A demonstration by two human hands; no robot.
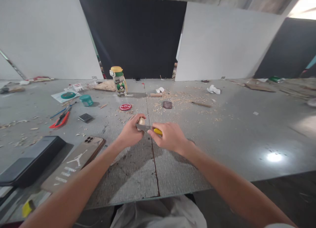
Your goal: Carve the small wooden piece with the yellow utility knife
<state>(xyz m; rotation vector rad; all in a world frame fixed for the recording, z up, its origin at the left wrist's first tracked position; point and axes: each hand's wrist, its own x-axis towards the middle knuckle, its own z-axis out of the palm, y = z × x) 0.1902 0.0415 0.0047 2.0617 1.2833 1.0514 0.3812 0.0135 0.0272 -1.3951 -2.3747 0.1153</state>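
Note:
My left hand (131, 132) is closed around a small pale piece of wood (141, 121), whose top shows above the fingers. In my right hand (170, 135) is a utility knife with a yellow handle (157, 131). Its flat grey blade (143, 127) points left and lies across the front of the wood. Both hands are close together over the seam between two table boards. How much of the wood sits inside my left palm is hidden.
Shavings and a brown block (167, 105) lie beyond my hands, with a red round lid (125, 107) and a bottle (119, 81). At left are a red cutter (60, 119), a teal jar (86, 100), a phone (74, 162) and a dark case (32, 159). A thin tool (201, 104) lies right.

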